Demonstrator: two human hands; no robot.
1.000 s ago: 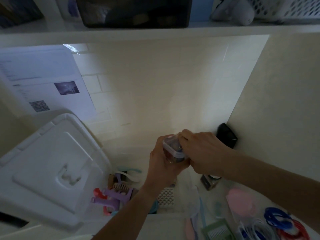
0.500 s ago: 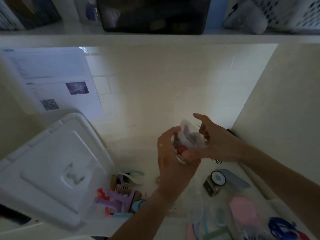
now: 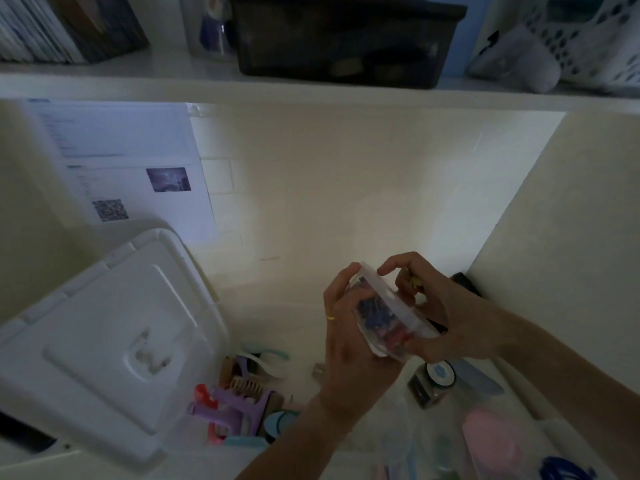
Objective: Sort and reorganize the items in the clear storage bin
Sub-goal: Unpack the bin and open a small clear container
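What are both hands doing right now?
Left hand: grips the small clear box.
Right hand: holds the same box, also pinching something tiny.

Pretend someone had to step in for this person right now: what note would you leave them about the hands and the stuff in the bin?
Left hand: grips the small clear container of colourful bits from the left side.
Right hand: holds its other side, fingers at the lid edge.
Both are held above the clear storage bin.
In the bin: purple hair clips, a small jar, a pink item.
The white bin lid is off, leaning at left.
Done: bin opened, container lifted out.
Left: place the container, sort the rest.
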